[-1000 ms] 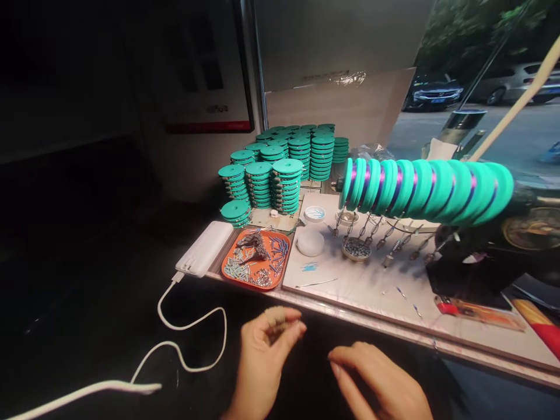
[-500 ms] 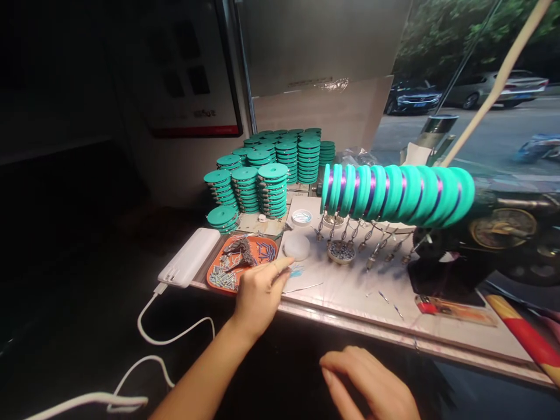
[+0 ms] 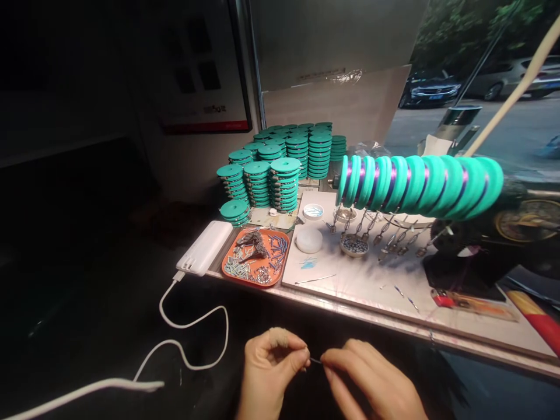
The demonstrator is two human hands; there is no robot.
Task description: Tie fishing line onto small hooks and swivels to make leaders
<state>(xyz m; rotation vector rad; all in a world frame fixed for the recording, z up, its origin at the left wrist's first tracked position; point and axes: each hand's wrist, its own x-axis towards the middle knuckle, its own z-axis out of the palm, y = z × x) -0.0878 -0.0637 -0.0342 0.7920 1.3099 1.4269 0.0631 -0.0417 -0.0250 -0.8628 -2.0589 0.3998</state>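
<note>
Two hands (image 3: 269, 367) pinch one thin strand (image 3: 315, 360) between them.

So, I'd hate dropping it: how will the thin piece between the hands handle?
The thin piece is probably very light, being slim. It looks straight from left hand to right hand, so may be stiff, or merely taut. It might slip easily, offering little to grip.

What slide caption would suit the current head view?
Left hand and right hand hold a thin piece between them; beyond, stacked green spools and an orange tray of small parts.
</note>
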